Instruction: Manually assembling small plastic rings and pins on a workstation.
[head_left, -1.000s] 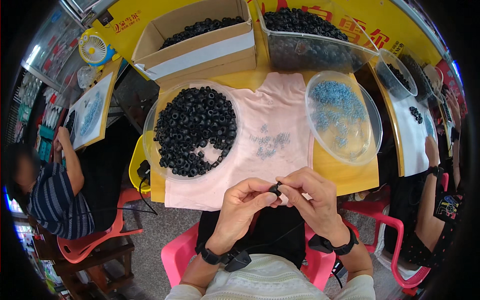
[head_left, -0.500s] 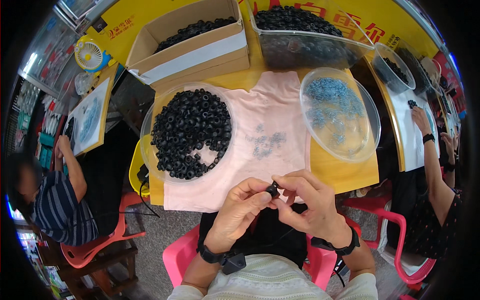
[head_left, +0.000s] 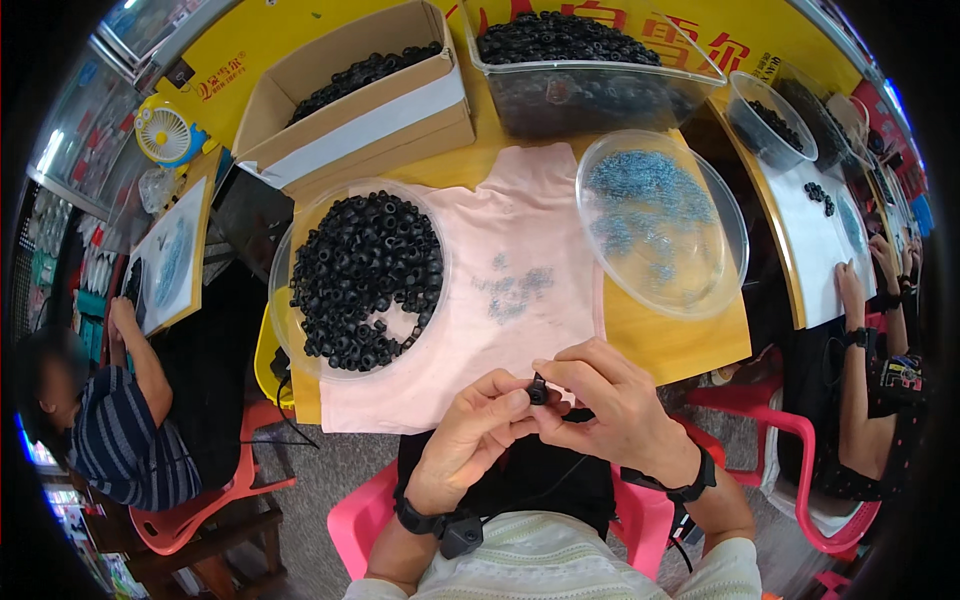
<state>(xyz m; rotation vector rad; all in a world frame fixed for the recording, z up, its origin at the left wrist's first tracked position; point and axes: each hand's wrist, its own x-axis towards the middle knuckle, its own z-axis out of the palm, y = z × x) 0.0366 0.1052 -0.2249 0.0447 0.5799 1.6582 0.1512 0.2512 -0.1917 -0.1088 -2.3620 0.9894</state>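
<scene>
In front of my lap, just off the near edge of the table, a small black cap-like part (head_left: pixel 538 392) is pinched between my fingertips. My left hand (head_left: pixel 472 432) is closed on it with thumb and forefinger. From the other side, my right hand (head_left: pixel 612 412) grips its top with thumb and forefinger; whether a second tiny piece sits there is too small to tell. Beyond my hands lies a pink cloth (head_left: pixel 470 345), with a small scatter of silvery-blue pieces (head_left: pixel 512 288) on it. A round clear tray (head_left: pixel 281 325) heaped with black ring-shaped parts (head_left: pixel 365 260) stands on its left.
Another clear tray (head_left: pixel 738 262), at right, holds many tiny silvery-blue pieces (head_left: pixel 650 195). At the back stand a cardboard box (head_left: pixel 370 135) and a clear bin (head_left: pixel 600 105) of black parts. People work at tables on both sides; a yellow fan (head_left: pixel 162 135) stands far left.
My view has shifted slightly, moving the table things leftward. Both hands still hold the black part, which has turned to show its round end. The right-hand person's arm has drawn back nearer.
</scene>
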